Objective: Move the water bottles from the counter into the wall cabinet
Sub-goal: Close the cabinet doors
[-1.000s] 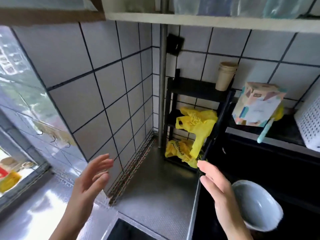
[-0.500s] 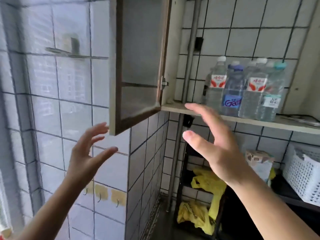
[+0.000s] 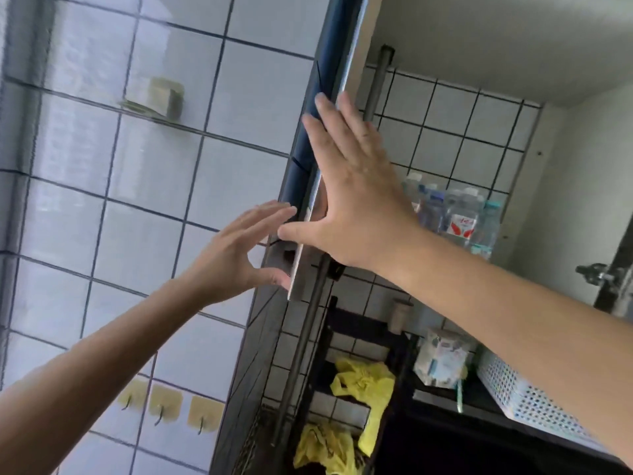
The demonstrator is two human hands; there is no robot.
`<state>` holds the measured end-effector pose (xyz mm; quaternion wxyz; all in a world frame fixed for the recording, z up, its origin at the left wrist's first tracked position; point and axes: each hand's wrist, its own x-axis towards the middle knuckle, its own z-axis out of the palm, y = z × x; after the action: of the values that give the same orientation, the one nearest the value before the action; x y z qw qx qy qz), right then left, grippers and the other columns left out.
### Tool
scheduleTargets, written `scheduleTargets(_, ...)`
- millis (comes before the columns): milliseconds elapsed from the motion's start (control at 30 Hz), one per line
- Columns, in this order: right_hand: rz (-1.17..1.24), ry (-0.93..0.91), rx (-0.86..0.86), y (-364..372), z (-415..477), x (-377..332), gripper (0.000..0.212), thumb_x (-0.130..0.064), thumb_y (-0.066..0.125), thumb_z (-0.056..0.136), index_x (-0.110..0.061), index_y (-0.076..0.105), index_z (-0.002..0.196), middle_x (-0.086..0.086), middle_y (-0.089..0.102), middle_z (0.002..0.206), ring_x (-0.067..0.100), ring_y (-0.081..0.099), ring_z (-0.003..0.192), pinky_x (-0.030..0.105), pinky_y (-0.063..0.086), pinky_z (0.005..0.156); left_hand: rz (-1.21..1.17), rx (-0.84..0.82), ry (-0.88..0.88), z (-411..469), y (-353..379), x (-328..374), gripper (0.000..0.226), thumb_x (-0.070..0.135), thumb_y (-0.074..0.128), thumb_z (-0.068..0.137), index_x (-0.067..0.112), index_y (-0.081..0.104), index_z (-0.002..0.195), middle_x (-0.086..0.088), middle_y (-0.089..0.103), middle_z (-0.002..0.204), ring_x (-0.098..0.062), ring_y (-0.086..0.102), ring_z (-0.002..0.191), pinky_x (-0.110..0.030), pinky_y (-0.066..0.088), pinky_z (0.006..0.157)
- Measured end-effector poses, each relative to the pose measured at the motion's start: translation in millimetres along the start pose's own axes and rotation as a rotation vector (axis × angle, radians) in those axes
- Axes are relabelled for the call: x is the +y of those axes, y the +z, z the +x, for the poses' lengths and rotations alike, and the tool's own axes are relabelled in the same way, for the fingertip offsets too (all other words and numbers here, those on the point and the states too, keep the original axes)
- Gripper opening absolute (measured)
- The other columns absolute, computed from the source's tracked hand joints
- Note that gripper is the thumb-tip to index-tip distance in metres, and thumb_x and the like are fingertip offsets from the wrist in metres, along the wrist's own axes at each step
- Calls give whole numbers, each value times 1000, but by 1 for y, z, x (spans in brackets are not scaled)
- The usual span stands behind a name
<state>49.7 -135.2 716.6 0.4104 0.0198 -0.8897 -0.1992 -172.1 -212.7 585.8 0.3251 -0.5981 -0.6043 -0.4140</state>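
Several clear water bottles (image 3: 455, 217) with red-and-white and blue labels stand upright on the wall cabinet's shelf, partly hidden behind my right hand. The cabinet door (image 3: 315, 173) shows edge-on, swung out toward me. My right hand (image 3: 356, 200) lies flat with straight fingers against the door's inner side. My left hand (image 3: 236, 255) reaches the door's lower edge from the outer side, fingers spread, thumb touching the bottom corner. Neither hand holds a bottle.
A vertical metal pipe (image 3: 373, 97) runs down the tiled corner. Below stand a black rack (image 3: 346, 323) with yellow plastic bags (image 3: 363, 385), a paper cup (image 3: 400, 313), a small carton (image 3: 442, 361) and a white perforated basket (image 3: 534, 402). Adhesive hooks (image 3: 164, 402) stick to the left wall.
The view tilted further up. Both hands rose from mid-air to the cabinet door, the right now flat on its inner side, the left at its lower edge. The door now appears edge-on.
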Motion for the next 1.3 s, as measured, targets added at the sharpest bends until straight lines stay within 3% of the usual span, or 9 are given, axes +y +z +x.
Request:
scheduleTargets(67, -31, 13, 19, -3, -14, 17, 128, -69, 77, 77, -11, 11, 170, 7, -3, 181, 23, -11, 166, 50, 1, 135, 3, -54, 20, 13, 11, 10, 111, 88, 66, 74, 44, 25, 167, 18, 26, 175, -2, 16, 163, -40, 20, 131)
scheduleTargets(167, -83, 45, -3, -11, -40, 57, 131, -69, 78, 74, -11, 11, 170, 7, -3, 181, 23, -11, 166, 50, 1, 135, -10, -109, 85, 36, 39, 29, 112, 91, 65, 71, 58, 13, 164, 34, 6, 173, 8, 7, 161, -22, 9, 128)
scheduleTargets(233, -141, 80, -30, -13, -59, 85, 133, -69, 78, 73, -12, 9, 170, 6, -8, 181, 22, -14, 166, 49, 0, 135, -28, -118, 111, 51, 66, 39, 111, 93, 63, 71, 61, 9, 163, 34, 2, 173, 0, 12, 163, -31, 15, 129)
scheduleTargets(400, -219, 223, -106, 2, -97, 170, 138, -70, 82, 72, -15, 4, 171, 4, -14, 180, 19, -20, 164, 47, 0, 135, 28, -37, 145, 86, 151, 48, 112, 89, 64, 78, 45, 15, 169, 6, 11, 180, -20, 16, 165, -44, 19, 130)
scheduleTargets(533, -267, 331, -203, 40, -111, 250, 140, -72, 79, 76, -13, -5, 170, 6, -22, 178, 21, -24, 163, 40, -13, 132, 133, -93, 74, 118, 211, 41, 109, 84, 60, 81, 48, 7, 168, 10, 0, 180, -8, -9, 165, -47, 3, 135)
scheduleTargets(700, -244, 368, -194, 100, -112, 320, 143, -72, 82, 74, -14, -6, 170, 5, -20, 179, 23, -18, 165, 41, -11, 130, 292, -62, 30, 142, 258, 22, 101, 78, 56, 85, 33, 23, 170, 3, 6, 181, -15, -2, 167, -48, 2, 135)
scheduleTargets(933, -198, 306, -107, 153, -105, 373, 146, -69, 87, 69, -11, -1, 170, 7, -13, 180, 26, -11, 166, 41, -9, 130, 425, 11, 10, 155, 289, 4, 98, 76, 54, 85, 20, 40, 165, -8, 21, 178, -32, 19, 164, -55, 11, 133)
scheduleTargets(1300, -99, 253, -76, 161, -106, 386, 144, -64, 89, 71, -11, -1, 170, 6, -12, 180, 27, -11, 166, 45, -5, 133, 430, -6, -23, 154, 288, 6, 99, 74, 64, 86, 23, 36, 167, -5, 16, 180, -26, 11, 166, -49, 3, 135)
